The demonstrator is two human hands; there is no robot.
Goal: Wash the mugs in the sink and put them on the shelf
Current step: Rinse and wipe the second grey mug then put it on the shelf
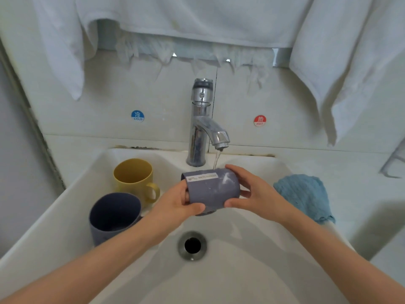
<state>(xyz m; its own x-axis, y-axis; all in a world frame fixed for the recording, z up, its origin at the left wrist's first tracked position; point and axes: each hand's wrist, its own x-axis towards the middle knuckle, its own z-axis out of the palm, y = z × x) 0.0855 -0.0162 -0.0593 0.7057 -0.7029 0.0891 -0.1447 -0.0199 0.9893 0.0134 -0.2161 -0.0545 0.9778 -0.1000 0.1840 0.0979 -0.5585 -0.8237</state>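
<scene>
A grey-blue mug (pixel 213 189) with a white label lies on its side over the white sink (pixel 65 205), under a thin stream of water from the chrome tap (pixel 202 126). My left hand (pixel 177 205) grips its left, open end, some fingers inside the rim. Its right end is held by my right hand (pixel 252 191), thumb below and fingers on top. At the sink's left stand a yellow mug (pixel 133 178) and a dark blue mug (pixel 114 216), both upright. No shelf is visible.
A blue cloth (pixel 304 196) lies on the sink's right edge. The drain (pixel 192 245) is open below the hands. White towels (pixel 197 18) hang above. Cold (pixel 137 116) and hot (pixel 260 120) stickers flank the tap on the wall.
</scene>
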